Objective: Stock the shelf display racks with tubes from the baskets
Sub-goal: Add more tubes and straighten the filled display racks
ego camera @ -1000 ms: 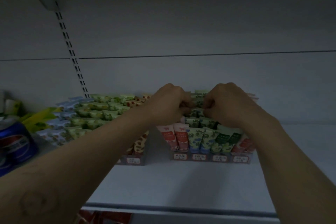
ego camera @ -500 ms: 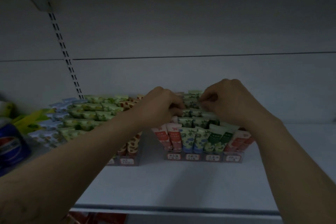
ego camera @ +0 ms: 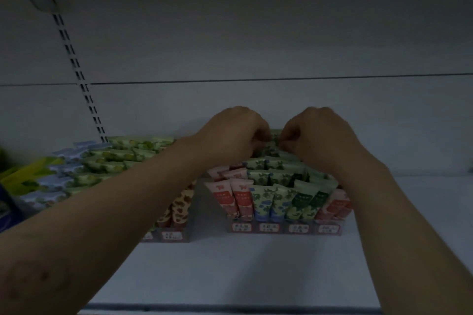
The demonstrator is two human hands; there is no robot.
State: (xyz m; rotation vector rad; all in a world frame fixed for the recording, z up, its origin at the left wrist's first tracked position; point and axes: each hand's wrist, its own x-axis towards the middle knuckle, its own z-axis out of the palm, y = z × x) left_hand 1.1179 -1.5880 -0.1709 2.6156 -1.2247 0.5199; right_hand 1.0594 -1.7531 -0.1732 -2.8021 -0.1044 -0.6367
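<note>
Left hand: the left hand (ego camera: 230, 135) reaches over the back rows of the right rack (ego camera: 281, 228), knuckles up and fingers curled downward. The fingertips are hidden behind the hand, so whether they grip anything cannot be told.
Right hand: the right hand (ego camera: 322, 135) is just beside the left, also curled. Its thumb and forefinger pinch the edge of a green tube (ego camera: 275, 134) that shows in the gap between the two hands.
Green tube: it stands at the top back row of the right rack, among other green tubes.
Right rack: a stepped rack on the shelf (ego camera: 230, 276), filled with upright rows. The front row has pink tubes (ego camera: 230, 198) at the left, then blue-and-green ones, dark green ones and red ones, with small labels along the front wall.
Left rack: the left rack (ego camera: 172, 236) stands just beside the right one, partly hidden by the left forearm, and holds pale blue tubes (ego camera: 64, 169) and light green ones.
Surroundings: a slotted metal strip (ego camera: 76, 71) runs up the grey back panel. A yellow pack (ego camera: 23, 176) lies at the far left. The light is dim.
</note>
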